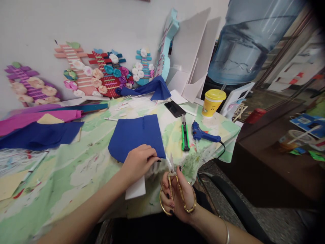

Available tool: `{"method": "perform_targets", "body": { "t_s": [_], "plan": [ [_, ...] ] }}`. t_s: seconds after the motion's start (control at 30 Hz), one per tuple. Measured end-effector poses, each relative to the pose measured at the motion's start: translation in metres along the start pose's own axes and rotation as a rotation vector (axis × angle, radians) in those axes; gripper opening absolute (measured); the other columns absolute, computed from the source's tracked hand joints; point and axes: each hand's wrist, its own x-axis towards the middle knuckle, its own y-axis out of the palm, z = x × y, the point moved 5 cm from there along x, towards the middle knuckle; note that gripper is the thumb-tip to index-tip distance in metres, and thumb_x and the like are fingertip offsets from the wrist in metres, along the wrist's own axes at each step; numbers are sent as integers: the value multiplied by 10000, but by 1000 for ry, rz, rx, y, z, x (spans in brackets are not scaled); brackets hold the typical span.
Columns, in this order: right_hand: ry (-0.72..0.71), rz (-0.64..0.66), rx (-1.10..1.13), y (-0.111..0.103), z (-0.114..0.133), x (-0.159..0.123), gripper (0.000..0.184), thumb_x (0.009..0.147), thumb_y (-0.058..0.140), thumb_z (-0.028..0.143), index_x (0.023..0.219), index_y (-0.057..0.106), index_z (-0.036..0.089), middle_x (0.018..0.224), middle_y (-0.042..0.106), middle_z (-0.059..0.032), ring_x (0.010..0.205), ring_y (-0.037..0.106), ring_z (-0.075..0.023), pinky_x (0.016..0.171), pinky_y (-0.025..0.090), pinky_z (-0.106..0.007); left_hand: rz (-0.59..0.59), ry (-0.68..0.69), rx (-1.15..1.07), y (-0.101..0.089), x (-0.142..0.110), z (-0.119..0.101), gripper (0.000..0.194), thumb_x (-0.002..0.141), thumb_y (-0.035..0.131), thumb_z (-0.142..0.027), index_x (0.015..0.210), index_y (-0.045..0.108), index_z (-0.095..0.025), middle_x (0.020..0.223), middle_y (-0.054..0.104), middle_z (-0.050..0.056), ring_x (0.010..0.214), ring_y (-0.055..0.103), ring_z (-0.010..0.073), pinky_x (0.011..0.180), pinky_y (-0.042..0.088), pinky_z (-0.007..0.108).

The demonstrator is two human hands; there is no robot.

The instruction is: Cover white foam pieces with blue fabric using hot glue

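Note:
A dark blue sheet [135, 135], cloth or paper, lies on the table with a rounded left side and a slit or crease near its top. My left hand [139, 161] is over its lower right edge, fingers curled together and closed on that edge. Gold-handled scissors [172, 166] are in my right hand [180, 195], blades slightly apart and pointing up toward the sheet's lower right corner. The fingers sit through and around the handle loops. Under my left wrist, a white card [136, 188] sticks out at the table's front edge.
Right of the sheet are a green utility knife [185, 137], a blue glue gun [205, 133] with its cord, a black phone [175, 108] and a yellow-lidded cup [214, 101]. Coloured sheets [40, 134] lie left. Flower-decorated crafts [101, 73] lean on the wall.

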Motion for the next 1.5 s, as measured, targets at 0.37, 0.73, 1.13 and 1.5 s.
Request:
{"method": "perform_targets", "body": {
  "t_s": [0.37,0.73,1.13,1.5],
  "plan": [
    [85,-28,-53,2,-3,1,500,805,428,679,713,501,192,469,423,69,336,334,-67,334,318,-188,-36,73,62,1,-4,-2,167,876,567,-268,751,623,-173,708,591,4,731,521,150,642,397,262],
    [78,-282,-177,-5,5,9,575,668,512,769,813,431,218,455,508,64,335,444,-106,330,333,-194,-108,412,426,-2,-12,-26,267,893,471,-154,641,557,-151,638,504,28,677,415,162,516,309,260],
    [-87,-321,-369,-10,10,15,548,721,539,686,774,523,141,457,589,-9,279,463,-94,285,349,-173,-38,368,445,-2,-13,-30,180,832,550,-224,666,514,-164,676,515,39,722,446,190,538,340,272],
    [-172,-298,-355,-7,11,15,494,754,530,669,866,441,197,476,609,11,262,451,-104,281,372,-191,-34,276,661,7,-2,-42,97,774,534,-148,682,505,-164,667,507,64,693,473,220,468,300,286]
  ]
}}
